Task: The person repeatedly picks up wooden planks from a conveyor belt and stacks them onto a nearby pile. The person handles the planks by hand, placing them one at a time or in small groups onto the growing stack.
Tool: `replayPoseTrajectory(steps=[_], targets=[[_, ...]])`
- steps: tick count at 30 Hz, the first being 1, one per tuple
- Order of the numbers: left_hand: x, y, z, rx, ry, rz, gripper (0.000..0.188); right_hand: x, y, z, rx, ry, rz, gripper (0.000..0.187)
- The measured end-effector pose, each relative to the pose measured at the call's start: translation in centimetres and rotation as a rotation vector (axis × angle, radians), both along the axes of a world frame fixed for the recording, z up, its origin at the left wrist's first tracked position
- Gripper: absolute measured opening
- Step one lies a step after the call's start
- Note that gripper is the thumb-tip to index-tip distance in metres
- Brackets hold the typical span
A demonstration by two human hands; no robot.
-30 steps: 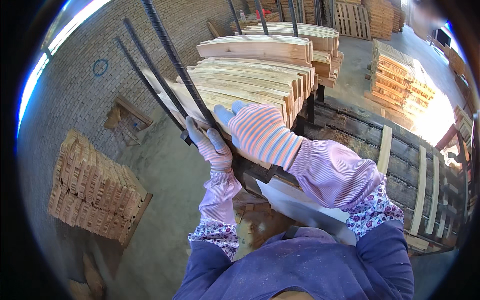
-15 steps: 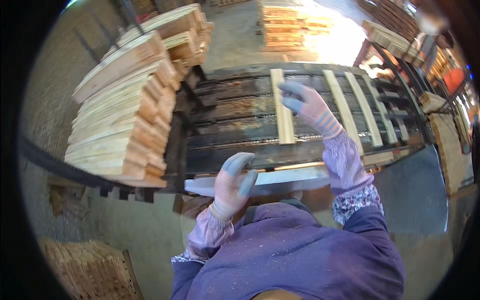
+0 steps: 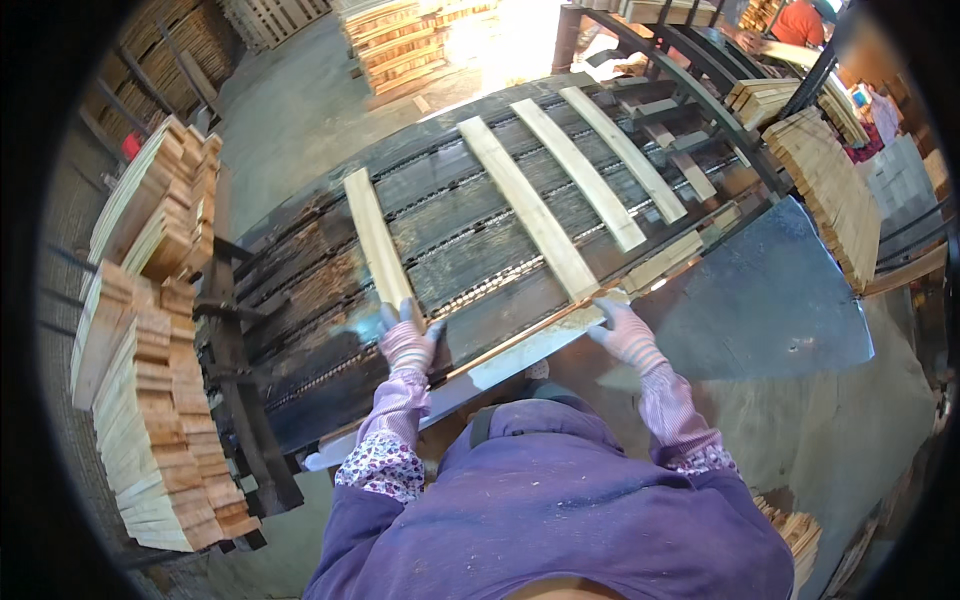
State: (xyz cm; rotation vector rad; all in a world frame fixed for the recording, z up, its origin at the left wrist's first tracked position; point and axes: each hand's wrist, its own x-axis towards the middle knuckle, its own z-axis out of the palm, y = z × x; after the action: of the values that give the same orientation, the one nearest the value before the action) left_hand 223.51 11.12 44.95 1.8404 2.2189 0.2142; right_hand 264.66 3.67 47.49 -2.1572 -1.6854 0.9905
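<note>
Four slats (image 3: 529,208) looked light, stiff, best held by their ends; the left hand (image 3: 407,345) met one, its grip unclear, the right hand (image 3: 630,337) part-open beside another.

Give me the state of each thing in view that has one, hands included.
Left hand: gloved, at the near end of the leftmost board; grip unclear.
Right hand: gloved, fingers by the second board's near end; grip unclear.
Four long boards: lying flat, spaced apart.
Chain conveyor: loaded; running or stopped, cannot tell.
Board stack at left: piled, ends uneven.
Far timber stack: piled, partly in glare.
</note>
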Motion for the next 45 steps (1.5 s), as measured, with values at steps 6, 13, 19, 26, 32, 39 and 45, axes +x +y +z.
replayPoseTrajectory(steps=[6, 13, 19, 26, 32, 39, 45], targets=[[-3.7, 1.9, -3.1, 0.204, -0.319, 0.174, 0.098, -3.7, 10.2, 2.0, -0.155, -0.422, 0.294, 0.109], [3.7, -0.2, 3.7, 0.050, -1.975, 0.437, 0.083, 0.1, 16.6, -1.9, -0.281, 0.860, 0.087, 0.097], [12.1, -0.3, 3.8, -0.025, -2.211, 0.446, 0.079, 2.2, 17.7, -0.3, -0.477, 1.432, -0.008, 0.080], [19.9, 2.1, 1.6, -0.231, -1.817, 0.391, 0.080, 2.1, 16.5, 0.7, -0.021, 0.792, 0.565, 0.080], [23.1, 3.3, 0.7, -0.335, -1.968, 0.396, 0.074, 3.1, 19.1, 4.1, -0.085, 0.499, 0.927, 0.069], [24.0, 3.2, 3.6, -0.338, -1.897, 0.380, 0.095, 4.0, 20.9, 2.7, -0.406, 0.806, 0.575, 0.090], [26.0, 5.4, 3.2, -0.319, -1.764, 0.360, 0.091, 1.6, 21.1, -0.2, -0.053, 0.836, 0.376, 0.134]])
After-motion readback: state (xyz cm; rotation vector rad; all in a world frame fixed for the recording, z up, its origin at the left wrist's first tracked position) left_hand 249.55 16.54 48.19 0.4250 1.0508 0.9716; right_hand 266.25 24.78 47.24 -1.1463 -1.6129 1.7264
